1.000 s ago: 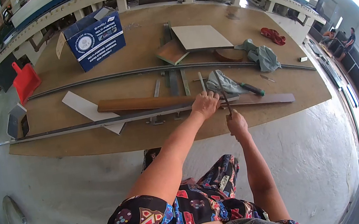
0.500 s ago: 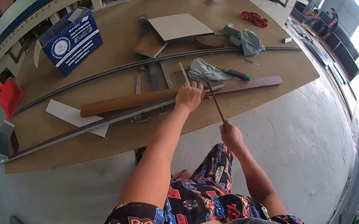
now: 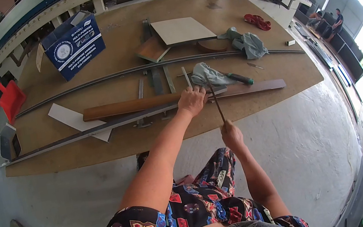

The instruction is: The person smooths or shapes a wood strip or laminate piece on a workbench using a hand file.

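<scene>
My left hand (image 3: pixel 192 101) presses down on a long grey metal strip (image 3: pixel 97 129) that lies along the front of the wooden workbench (image 3: pixel 257 105). My right hand (image 3: pixel 232 134) grips the handle end of a thin dark file (image 3: pixel 214 98), whose tip reaches the strip just right of my left hand. A long brown wooden board (image 3: pixel 131 105) lies directly behind the strip. A grey-green rag (image 3: pixel 211 75) and a screwdriver with a dark green handle (image 3: pixel 239 78) lie just beyond my hands.
On the bench are a blue cardboard box (image 3: pixel 75 45), a second long curved metal strip (image 3: pixel 103 80), a pale square panel (image 3: pixel 181 29), another rag (image 3: pixel 247 44) and red gloves (image 3: pixel 256 20). A red dustpan (image 3: pixel 10 98) hangs at the left. People sit far right (image 3: pixel 330 19).
My right hand drew the file back toward me, then pushed it slightly forward again. The view shifted so the bench sits a little lower left. My left hand stays on the strip.
</scene>
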The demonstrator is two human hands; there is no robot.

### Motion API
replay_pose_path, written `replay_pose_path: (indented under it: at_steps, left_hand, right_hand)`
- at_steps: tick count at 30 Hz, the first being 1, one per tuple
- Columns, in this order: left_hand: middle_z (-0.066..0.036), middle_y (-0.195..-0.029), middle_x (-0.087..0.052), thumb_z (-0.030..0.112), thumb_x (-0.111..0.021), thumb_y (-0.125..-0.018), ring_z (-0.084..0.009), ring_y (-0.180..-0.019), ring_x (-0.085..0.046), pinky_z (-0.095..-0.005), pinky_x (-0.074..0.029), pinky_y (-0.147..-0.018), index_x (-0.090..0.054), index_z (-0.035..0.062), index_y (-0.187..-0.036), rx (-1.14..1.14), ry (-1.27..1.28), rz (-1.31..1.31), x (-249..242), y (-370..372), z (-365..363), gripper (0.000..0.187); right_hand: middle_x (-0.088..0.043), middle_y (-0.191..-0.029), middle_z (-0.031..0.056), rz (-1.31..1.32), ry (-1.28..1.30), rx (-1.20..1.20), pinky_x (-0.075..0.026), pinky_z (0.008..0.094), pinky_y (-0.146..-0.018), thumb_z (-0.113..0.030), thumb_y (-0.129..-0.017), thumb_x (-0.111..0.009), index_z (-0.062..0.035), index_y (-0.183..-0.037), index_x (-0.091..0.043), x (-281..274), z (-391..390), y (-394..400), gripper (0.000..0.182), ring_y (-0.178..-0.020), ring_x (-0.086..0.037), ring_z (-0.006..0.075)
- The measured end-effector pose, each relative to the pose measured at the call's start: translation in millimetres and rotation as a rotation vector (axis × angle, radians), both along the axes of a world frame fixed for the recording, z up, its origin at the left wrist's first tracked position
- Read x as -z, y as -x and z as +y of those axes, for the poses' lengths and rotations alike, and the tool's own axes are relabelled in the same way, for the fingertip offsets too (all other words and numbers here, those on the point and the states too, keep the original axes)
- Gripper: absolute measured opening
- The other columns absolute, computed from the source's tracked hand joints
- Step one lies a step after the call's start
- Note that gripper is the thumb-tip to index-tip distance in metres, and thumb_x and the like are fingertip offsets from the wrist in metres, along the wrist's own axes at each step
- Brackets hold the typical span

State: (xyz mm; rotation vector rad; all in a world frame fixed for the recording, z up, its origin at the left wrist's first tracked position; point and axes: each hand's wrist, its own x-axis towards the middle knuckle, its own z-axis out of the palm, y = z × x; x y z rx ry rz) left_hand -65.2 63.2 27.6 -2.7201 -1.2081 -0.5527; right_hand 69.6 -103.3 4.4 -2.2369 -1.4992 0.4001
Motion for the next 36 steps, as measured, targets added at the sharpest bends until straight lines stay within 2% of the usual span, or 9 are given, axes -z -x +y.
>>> replay_pose_path:
  at_steps: [3, 6, 17, 20, 25, 28, 32, 36]
  left_hand:
    - [-0.008, -0.092, -0.061, 0.033, -0.052, -0.088, -0.0269, -0.088, -0.060, -0.0390, -0.049, -0.073, -0.059, 0.0094, -0.094, 0.005, -0.014, 0.003, -1.1, 0.4, -0.4, 0.025]
    - [-0.008, -0.092, -0.061, 0.031, -0.053, -0.087, -0.0270, -0.088, -0.060, -0.0392, -0.050, -0.073, -0.059, 0.0092, -0.094, 0.006, 0.005, -0.018, -0.3, -0.8, -1.5, 0.024]
    - [-0.009, -0.094, -0.061, 0.031, -0.053, -0.087, -0.0270, -0.090, -0.060, -0.0389, -0.050, -0.074, -0.058, 0.0097, -0.093, -0.011, 0.032, 0.019, -4.5, -1.3, -1.0, 0.023]
    - [-0.009, -0.094, -0.061, 0.031, -0.053, -0.087, -0.0271, -0.090, -0.060, -0.0390, -0.050, -0.074, -0.058, 0.0099, -0.093, -0.008, 0.012, 0.015, -4.0, -0.4, -2.2, 0.023]
    - [-0.009, -0.095, -0.061, 0.031, -0.052, -0.087, -0.0270, -0.090, -0.060, -0.0387, -0.049, -0.074, -0.059, 0.0094, -0.093, -0.005, 0.040, -0.011, -4.6, -0.2, -2.2, 0.024]
    - [-0.009, -0.095, -0.061, 0.031, -0.052, -0.087, -0.0269, -0.090, -0.060, -0.0388, -0.049, -0.074, -0.059, 0.0091, -0.093, -0.003, 0.043, -0.009, -5.4, 0.4, -2.3, 0.024]
    - [-0.009, -0.095, -0.061, 0.031, -0.053, -0.087, -0.0268, -0.090, -0.060, -0.0388, -0.049, -0.074, -0.059, 0.0092, -0.094, -0.003, 0.029, 0.004, -1.5, -0.4, -0.9, 0.024]
    - [-0.009, -0.095, -0.061, 0.031, -0.054, -0.086, -0.0266, -0.091, -0.060, -0.0388, -0.049, -0.074, -0.058, 0.0096, -0.094, -0.010, 0.037, 0.013, -4.4, -0.3, -2.3, 0.024]
  right_hand:
    - [-0.062, -0.078, 0.0241, 0.070, 0.008, 0.015, -0.045, 0.0513, -0.068, -0.027, -0.089, -0.051, -0.0057, -0.092, -0.051, 5.6, -36.8, -2.3, 0.022, -0.079, -0.060, 0.0442]
    - [-0.063, -0.080, 0.0234, 0.045, 0.074, 0.028, -0.045, 0.0504, -0.069, -0.028, -0.089, -0.051, -0.0054, -0.092, -0.051, -5.2, -35.1, -0.4, 0.023, -0.082, -0.060, 0.0431]
    - [-0.063, -0.085, 0.0242, 0.085, 0.056, -0.032, -0.046, 0.0501, -0.073, -0.027, -0.088, -0.052, -0.0036, -0.093, -0.051, -26.1, 74.1, -3.6, 0.024, -0.085, -0.060, 0.0426]
    - [-0.063, -0.085, 0.0241, 0.090, 0.047, -0.011, -0.046, 0.0500, -0.072, -0.027, -0.089, -0.051, -0.0035, -0.094, -0.051, -21.1, 64.9, -0.7, 0.024, -0.085, -0.060, 0.0427]
    - [-0.064, -0.083, 0.0234, 0.010, 0.028, -0.010, -0.046, 0.0501, -0.070, -0.026, -0.090, -0.049, -0.0040, -0.094, -0.050, -1.2, -0.1, 2.0, 0.023, -0.083, -0.061, 0.0424]
    - [-0.063, -0.081, 0.0231, 0.088, -0.004, -0.008, -0.045, 0.0501, -0.069, -0.026, -0.090, -0.049, -0.0046, -0.093, -0.050, 0.4, -35.0, 0.6, 0.022, -0.082, -0.061, 0.0424]
    - [-0.063, -0.080, 0.0227, 0.069, 0.011, -0.027, -0.046, 0.0497, -0.068, -0.026, -0.090, -0.050, -0.0044, -0.093, -0.051, -0.3, -38.0, -2.4, 0.022, -0.081, -0.060, 0.0426]
    - [-0.063, -0.080, 0.0226, 0.030, 0.035, -0.046, -0.046, 0.0497, -0.069, -0.026, -0.089, -0.050, -0.0039, -0.092, -0.051, -12.4, 5.9, -5.5, 0.022, -0.082, -0.061, 0.0420]
